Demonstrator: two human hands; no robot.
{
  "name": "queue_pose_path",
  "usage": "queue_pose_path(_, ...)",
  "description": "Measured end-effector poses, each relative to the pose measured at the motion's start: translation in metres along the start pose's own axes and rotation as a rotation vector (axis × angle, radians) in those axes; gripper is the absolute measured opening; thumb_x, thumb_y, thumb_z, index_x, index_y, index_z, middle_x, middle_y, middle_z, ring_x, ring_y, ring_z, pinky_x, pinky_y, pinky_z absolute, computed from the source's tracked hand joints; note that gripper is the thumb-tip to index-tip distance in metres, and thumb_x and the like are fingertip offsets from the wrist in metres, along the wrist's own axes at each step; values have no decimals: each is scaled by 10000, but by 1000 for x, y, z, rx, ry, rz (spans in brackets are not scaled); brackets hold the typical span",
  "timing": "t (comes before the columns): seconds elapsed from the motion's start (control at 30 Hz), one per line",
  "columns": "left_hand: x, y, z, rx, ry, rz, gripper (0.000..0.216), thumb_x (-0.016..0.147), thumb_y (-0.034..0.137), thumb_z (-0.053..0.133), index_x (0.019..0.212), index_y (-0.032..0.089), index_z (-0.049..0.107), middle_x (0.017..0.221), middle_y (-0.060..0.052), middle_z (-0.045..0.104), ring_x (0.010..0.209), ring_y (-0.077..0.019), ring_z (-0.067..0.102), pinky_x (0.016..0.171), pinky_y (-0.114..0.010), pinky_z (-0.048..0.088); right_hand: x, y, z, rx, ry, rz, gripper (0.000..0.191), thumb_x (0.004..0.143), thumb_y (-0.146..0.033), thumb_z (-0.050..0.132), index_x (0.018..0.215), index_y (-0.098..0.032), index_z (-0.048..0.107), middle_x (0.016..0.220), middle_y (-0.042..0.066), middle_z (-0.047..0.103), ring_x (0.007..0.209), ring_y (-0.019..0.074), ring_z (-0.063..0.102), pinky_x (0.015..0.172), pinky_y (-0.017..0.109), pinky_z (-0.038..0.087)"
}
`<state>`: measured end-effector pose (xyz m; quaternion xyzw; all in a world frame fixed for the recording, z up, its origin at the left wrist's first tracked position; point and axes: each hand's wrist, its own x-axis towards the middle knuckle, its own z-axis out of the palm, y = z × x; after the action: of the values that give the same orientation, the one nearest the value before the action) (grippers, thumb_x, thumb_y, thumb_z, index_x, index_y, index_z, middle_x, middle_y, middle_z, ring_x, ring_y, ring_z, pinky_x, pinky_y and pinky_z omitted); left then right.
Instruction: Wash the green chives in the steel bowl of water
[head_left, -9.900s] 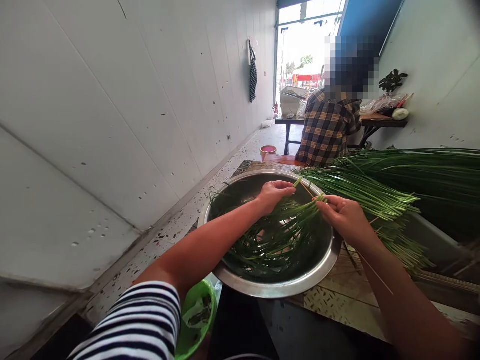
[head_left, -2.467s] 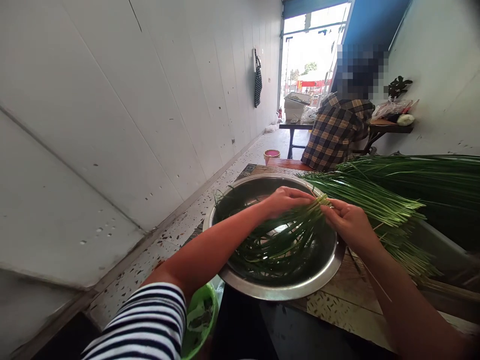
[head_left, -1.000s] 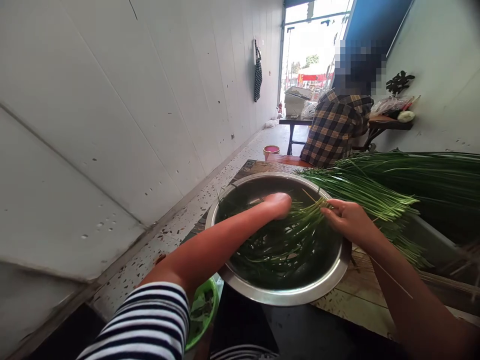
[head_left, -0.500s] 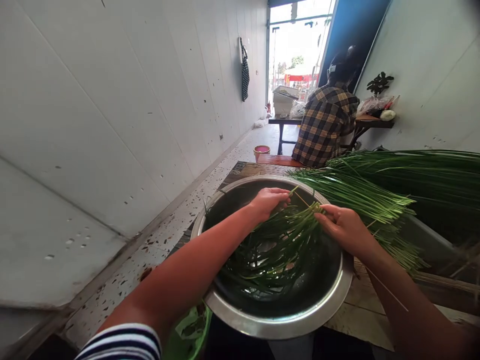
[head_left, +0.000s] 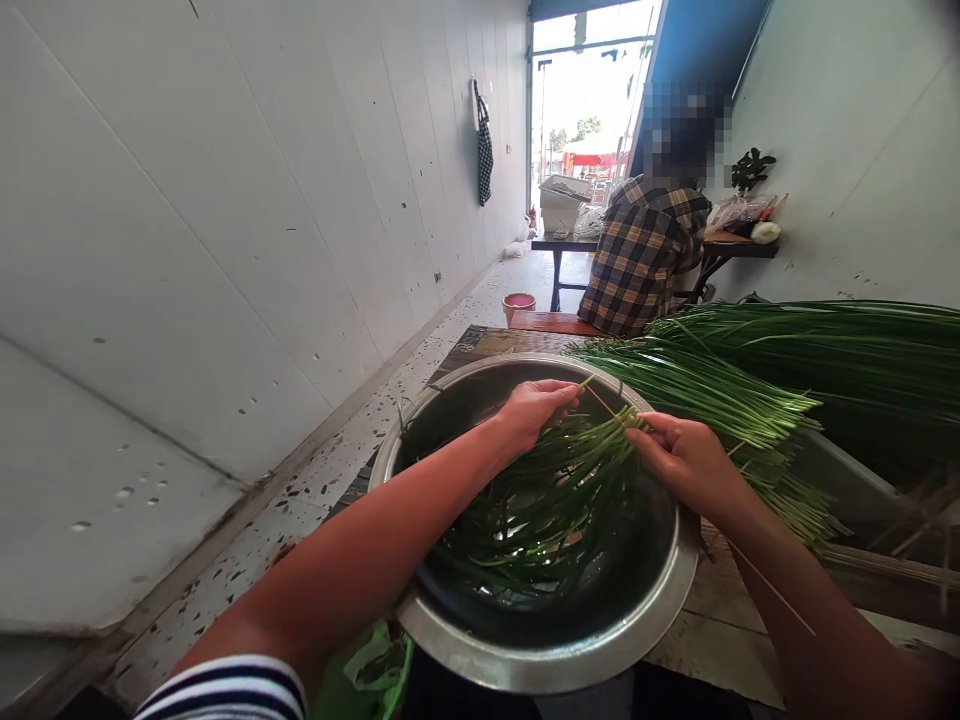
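Note:
A bunch of long green chives (head_left: 570,490) droops into a wide steel basin (head_left: 517,668), with wet shine under the leaves. My right hand (head_left: 679,455), at the basin's right rim, is closed on the pale cut ends of this bunch. Over the far middle of the basin, my left hand (head_left: 541,405) pinches a single chive stalk (head_left: 586,383) between thumb and fingers. A thin yellowish strand (head_left: 601,402) stretches from near that stalk to the bunch. Another pale strand (head_left: 776,592) crosses my right forearm.
Large stacks of chives (head_left: 750,400) lie right of the basin on a wooden table (head_left: 502,340). Below left stands a green container (head_left: 401,680) with scraps. A person in a checked shirt (head_left: 637,260) sits ahead, facing away. A white wall (head_left: 262,200) runs along the left.
The view has shifted slightly, with the basin and both arms a little further left in the picture. Both hands keep the same grip; little else differs.

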<state>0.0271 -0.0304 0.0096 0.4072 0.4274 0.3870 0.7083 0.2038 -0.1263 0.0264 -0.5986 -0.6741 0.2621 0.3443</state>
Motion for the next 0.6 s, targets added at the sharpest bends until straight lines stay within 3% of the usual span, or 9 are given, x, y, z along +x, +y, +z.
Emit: queue_pose_path(0.6, 3, -3, -2, 23, -23, 19, 243, 667, 269, 773, 828, 99, 708, 666, -15, 607, 494, -25, 446, 473, -181, 299, -2, 1, 0, 18, -27, 22, 310, 828, -448, 490, 684, -181, 551, 497, -35, 467, 442, 85, 380, 424, 221, 271)
